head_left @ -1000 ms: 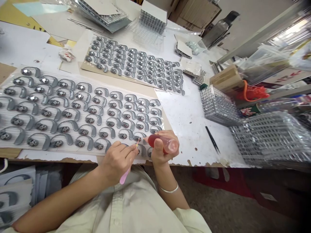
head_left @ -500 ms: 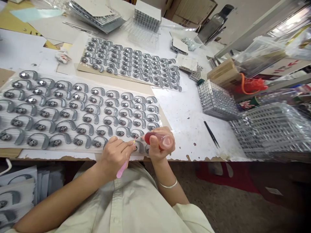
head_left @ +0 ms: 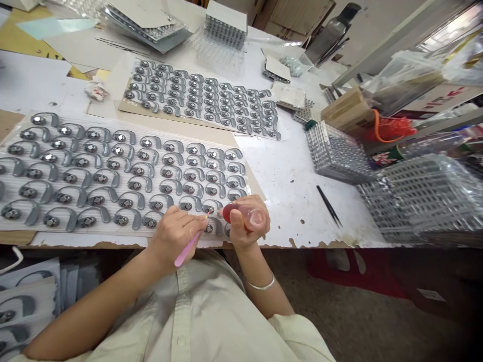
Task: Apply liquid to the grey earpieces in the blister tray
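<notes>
My left hand (head_left: 174, 236) is closed around a slim pink-handled tool (head_left: 186, 250), whose small yellowish tip reaches past my fingertips; its exact kind is too small to tell. In my right hand (head_left: 243, 234) lies a squeeze bottle (head_left: 247, 216) with red liquid in it, its narrow end pointing left. Both tips meet close to the round metallic part of a grey ear-hook piece (head_left: 210, 207). Many such hooks lie in rows on a white ribbed sheet (head_left: 124, 118). My hands cover a few pieces near the table's front edge.
A second board of grey hooks (head_left: 196, 98) lies farther back. Black tweezers (head_left: 328, 206) rest on the right side of the table. Stacked clear trays (head_left: 418, 196) and a cardboard box (head_left: 349, 110) stand at the right. Crumpled tissue (head_left: 96, 89) lies at the left.
The pink handle's rear end has swung slightly left and up, and my left hand has shifted a little left. My right hand still holds the bottle at nearly the same spot.
</notes>
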Tool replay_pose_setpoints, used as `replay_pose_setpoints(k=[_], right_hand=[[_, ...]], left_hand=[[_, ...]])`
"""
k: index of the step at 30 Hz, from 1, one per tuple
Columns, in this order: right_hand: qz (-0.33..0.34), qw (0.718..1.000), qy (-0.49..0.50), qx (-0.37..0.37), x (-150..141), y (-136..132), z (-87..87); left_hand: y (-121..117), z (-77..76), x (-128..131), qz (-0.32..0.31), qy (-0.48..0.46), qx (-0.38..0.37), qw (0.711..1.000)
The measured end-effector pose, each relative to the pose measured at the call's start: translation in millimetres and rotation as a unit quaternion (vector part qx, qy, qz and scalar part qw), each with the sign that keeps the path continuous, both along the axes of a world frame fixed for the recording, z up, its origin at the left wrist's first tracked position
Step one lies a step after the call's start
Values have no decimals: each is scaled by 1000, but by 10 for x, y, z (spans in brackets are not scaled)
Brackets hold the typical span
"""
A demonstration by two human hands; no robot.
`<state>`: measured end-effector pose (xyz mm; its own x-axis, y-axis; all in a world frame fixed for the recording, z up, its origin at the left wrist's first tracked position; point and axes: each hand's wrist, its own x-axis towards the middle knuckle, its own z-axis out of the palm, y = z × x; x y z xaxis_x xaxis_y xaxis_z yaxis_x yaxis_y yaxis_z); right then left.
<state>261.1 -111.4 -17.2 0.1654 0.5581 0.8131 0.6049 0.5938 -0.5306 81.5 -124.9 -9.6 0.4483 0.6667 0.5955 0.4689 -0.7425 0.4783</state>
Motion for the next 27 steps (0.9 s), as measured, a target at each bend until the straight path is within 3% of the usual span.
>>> replay_pose_setpoints(k=[7,21,27], right_hand=[[10,1000,-3,-8,-2,-4,17],[20,1000,2,-9,-9,1,8],[25,1000,-7,1,-18,5,-2]], left_hand=[[39,59,-33,-18,-20,-56,998],[124,-1,-109,-20,-45,-116,992],[177,-12,-144,-26,-58,-185,981]])
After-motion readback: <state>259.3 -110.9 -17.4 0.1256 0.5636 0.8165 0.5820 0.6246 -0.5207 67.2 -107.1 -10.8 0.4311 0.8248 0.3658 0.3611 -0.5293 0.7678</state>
